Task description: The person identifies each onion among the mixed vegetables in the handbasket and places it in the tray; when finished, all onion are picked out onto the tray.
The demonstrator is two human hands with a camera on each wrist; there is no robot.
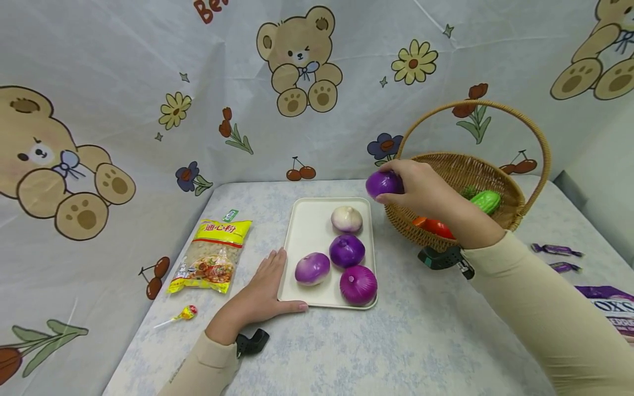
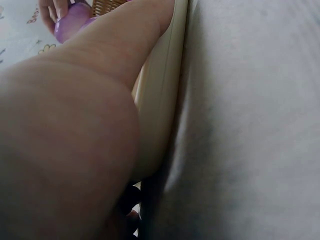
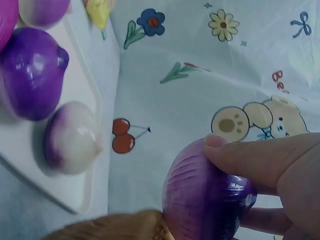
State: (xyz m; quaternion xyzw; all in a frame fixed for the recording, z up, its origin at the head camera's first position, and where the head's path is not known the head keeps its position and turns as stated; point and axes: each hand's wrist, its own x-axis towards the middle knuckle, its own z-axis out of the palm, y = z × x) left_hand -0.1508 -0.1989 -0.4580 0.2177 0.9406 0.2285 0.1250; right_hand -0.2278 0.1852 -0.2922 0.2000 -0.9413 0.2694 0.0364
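My right hand (image 1: 425, 190) grips a purple onion (image 1: 382, 184) in the air, beside the left rim of the wicker basket (image 1: 460, 160). In the right wrist view, thumb and fingers pinch this onion (image 3: 202, 192) from either side. A cream tray (image 1: 308, 225) lies in mid-table with several onions on its right and front parts: a whitish onion (image 1: 346, 219) at the back, a dark purple onion (image 1: 347, 251), a paler onion (image 1: 312, 269) and a magenta onion (image 1: 359, 285). My left hand (image 1: 260, 294) rests with straight fingers along the tray's left edge, thumb at its front corner.
Inside the tall-handled basket are a green vegetable (image 1: 486, 202) and red vegetables (image 1: 438, 227). A yellow pasta bag (image 1: 210, 256) and a lollipop (image 1: 185, 313) lie at left. Wrapped candies (image 1: 557, 250) and a purple package (image 1: 611, 308) lie at right. A bear-print curtain (image 1: 317, 148) hangs behind.
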